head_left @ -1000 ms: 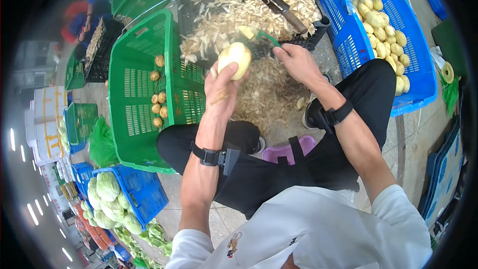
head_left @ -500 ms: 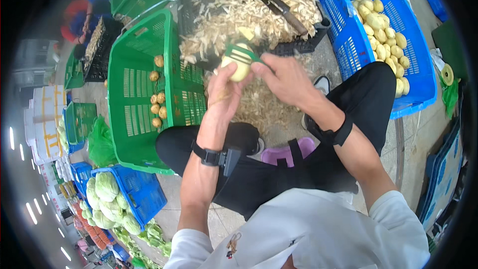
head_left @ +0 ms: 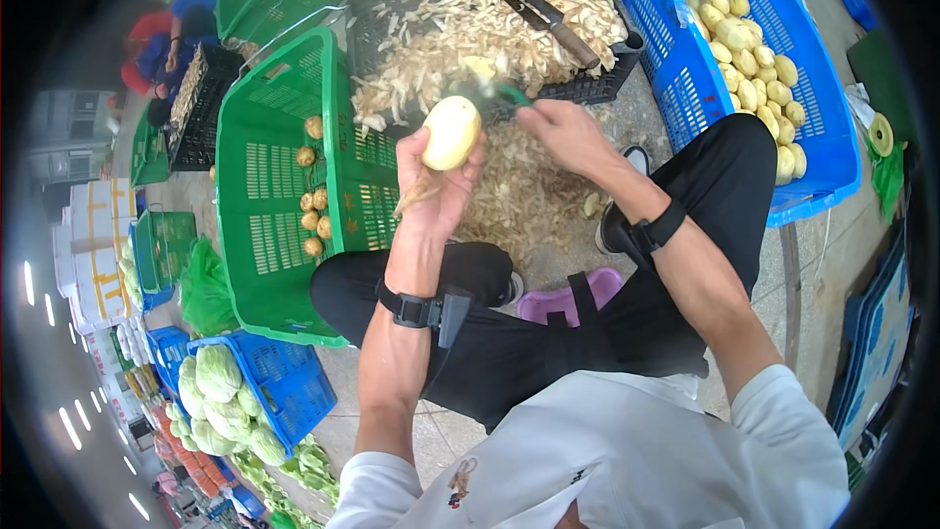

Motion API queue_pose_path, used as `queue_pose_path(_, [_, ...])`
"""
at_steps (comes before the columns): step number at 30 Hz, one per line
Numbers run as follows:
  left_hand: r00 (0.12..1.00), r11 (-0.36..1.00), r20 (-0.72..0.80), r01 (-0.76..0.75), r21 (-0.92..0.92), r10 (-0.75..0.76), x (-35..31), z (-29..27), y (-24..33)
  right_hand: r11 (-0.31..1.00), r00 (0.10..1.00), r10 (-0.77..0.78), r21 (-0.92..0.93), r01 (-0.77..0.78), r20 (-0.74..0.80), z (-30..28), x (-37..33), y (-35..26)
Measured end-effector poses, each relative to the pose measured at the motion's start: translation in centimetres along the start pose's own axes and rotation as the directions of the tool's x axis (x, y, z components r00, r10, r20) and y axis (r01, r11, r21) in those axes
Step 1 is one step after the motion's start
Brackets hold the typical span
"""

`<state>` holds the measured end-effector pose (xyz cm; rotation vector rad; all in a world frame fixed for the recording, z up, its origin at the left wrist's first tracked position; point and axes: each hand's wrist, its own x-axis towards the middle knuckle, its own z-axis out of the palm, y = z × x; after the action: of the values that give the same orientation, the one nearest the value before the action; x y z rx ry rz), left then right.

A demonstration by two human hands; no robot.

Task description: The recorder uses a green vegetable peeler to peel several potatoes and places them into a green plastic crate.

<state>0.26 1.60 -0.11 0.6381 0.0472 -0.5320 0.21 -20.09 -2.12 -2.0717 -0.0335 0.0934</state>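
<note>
A pale peeled potato (head_left: pixel 452 133) rests in my left hand (head_left: pixel 438 179), the fingers curled around its lower half. A brown strip of peel (head_left: pixel 417 198) clings to the palm side near the wrist. My right hand (head_left: pixel 565 137) grips a green peeler (head_left: pixel 511 94) by its handle; its head is blurred by motion just beyond the potato and apart from it. Behind both hands, an upturned black crate (head_left: pixel 627 52) is heaped with peelings (head_left: pixel 446 44). A knife with a brown wooden handle (head_left: pixel 576 44) lies on that heap.
To the left stands a green crate (head_left: pixel 331 176) with several unpeeled potatoes (head_left: pixel 311 221). On the right, a blue crate (head_left: pixel 676 54) holds peeled potatoes (head_left: pixel 752 64). Peelings (head_left: pixel 529 201) cover the floor between my feet. Cabbages (head_left: pixel 220 397) fill a blue crate at lower left. Another person (head_left: pixel 174 51) is at far left.
The peeler has come off the potato and moved away to the right with my right hand. The potato now shows whole in my left hand, which has shifted slightly left.
</note>
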Motion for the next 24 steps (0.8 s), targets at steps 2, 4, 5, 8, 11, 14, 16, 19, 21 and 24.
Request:
queue_pose_path(2, [0.997,1.000,-0.075,-0.029,0.003,0.029,-0.2,1.4,0.1,0.995,0.997,0.070,0.070,-0.069,-0.012,-0.2,-0.8,-0.4])
queue_pose_path(4, [0.982,0.995,-0.167,-0.084,0.059,0.093,-0.9,1.6,-0.3,0.999,0.999,-0.021,0.050,0.020,0.035,-0.8,-1.8,-4.6])
queue_pose_path(5, [0.980,0.986,-0.148,-0.114,0.121,0.131,0.2,1.3,-0.1,0.992,0.991,-0.125,0.026,0.124,0.050,-0.9,-1.7,-5.8])
queue_pose_path(8, [0.986,0.998,-0.160,-0.050,0.031,0.054,-0.3,0.5,0.0,0.992,0.996,-0.069,-0.102,0.074,0.052,-0.4,-0.8,-4.0])
queue_pose_path(11, [0.972,0.998,-0.227,-0.051,0.034,0.057,0.1,2.0,-0.1,0.994,0.995,0.092,-0.065,-0.089,0.043,-0.6,0.3,-1.6])
queue_pose_path(14, [0.953,0.996,-0.290,-0.086,0.021,0.089,-0.3,1.4,-0.5,0.999,0.999,-0.043,0.025,0.044,-0.006,-1.5,-0.7,-3.6])
queue_pose_path(16, [0.969,0.990,-0.233,-0.051,0.129,0.080,-0.3,0.6,-0.2,0.994,0.995,-0.101,-0.040,0.101,0.004,-0.1,-2.2,-5.4])
queue_pose_path(19, [0.968,0.989,-0.220,-0.093,0.118,0.117,-0.3,0.9,-0.3,0.975,0.985,-0.173,-0.141,0.172,0.006,1.2,-2.3,-4.8])
queue_pose_path(21, [0.955,0.986,-0.282,-0.045,0.157,0.089,-0.5,0.6,-0.5,0.989,0.997,0.019,-0.147,-0.029,-0.072,1.2,-0.8,-2.4])
queue_pose_path(24, [0.961,0.990,-0.269,-0.032,0.140,0.070,0.3,0.9,0.3,0.989,0.990,0.136,-0.054,-0.137,-0.020,-0.4,-0.4,-0.6])
